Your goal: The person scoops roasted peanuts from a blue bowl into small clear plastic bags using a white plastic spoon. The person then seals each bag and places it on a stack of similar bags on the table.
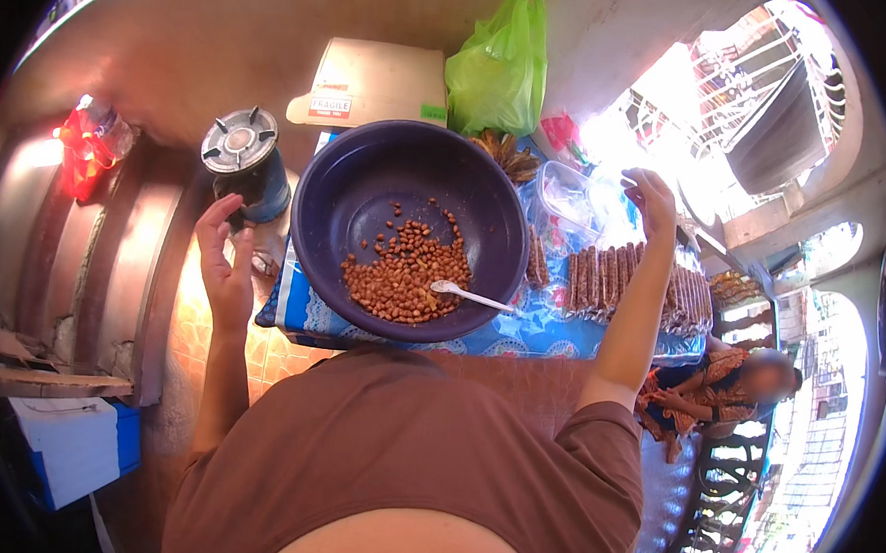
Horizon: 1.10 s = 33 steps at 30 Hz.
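A large dark purple plastic basin (411, 166) stands before me, holding a heap of reddish-brown peanuts (405, 278) and a white plastic spoon (479, 297) whose handle points right. My left hand (226, 258) is raised left of the basin, fingers apart and empty, in front of a blue gas canister stove. Right of the basin, my right hand (648, 201) is lifted near a clear plastic container (567, 200) of plastic bags; a small white thing shows at its fingertips, but glare hides whether it is held. Narrow filled plastic packs (601, 277) lie in rows under my right forearm.
The table has a blue patterned cover (545, 340). Behind the basin are a cardboard box (386, 78), a green plastic bag (499, 69) and bananas (508, 156). The stove (241, 146) stands left. A person (715, 396) sits at the right; a white and blue box (70, 445) lies lower left.
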### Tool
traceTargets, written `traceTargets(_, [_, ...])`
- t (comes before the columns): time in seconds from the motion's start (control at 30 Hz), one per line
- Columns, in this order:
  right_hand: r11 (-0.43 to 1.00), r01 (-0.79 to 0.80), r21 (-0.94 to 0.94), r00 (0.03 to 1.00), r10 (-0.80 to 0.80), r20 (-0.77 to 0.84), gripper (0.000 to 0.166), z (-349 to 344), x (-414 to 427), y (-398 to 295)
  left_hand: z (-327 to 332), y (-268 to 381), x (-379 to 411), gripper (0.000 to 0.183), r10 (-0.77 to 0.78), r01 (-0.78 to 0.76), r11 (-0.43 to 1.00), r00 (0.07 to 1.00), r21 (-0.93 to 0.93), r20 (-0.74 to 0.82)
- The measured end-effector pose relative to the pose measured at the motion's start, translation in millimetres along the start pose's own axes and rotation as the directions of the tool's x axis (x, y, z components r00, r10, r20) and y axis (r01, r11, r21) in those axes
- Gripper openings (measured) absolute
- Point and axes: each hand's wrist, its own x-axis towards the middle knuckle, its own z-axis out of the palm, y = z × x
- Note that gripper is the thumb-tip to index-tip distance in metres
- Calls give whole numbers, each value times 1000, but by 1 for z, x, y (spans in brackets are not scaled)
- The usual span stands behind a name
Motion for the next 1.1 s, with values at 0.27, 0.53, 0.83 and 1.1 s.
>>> traceTargets(0.27, [942,221,253,819,-320,475,19,66,-69,-53,77,116,-19,25,199,-140,977,869,-161,453])
traceTargets(0.53, [901,160,404,453,-430,781,29,110,-171,-58,160,139,-69,37,73,108,959,800,-263,596])
traceTargets(0.83, [842,-137,523,417,-429,801,64,108,-244,-34,148,166,-138,36,-219,413,614,908,-673,357])
traceTargets(1.1, [908,-124,400,408,-321,855,70,139,-305,2,100,170,-150,55,-109,108,826,994,-554,32])
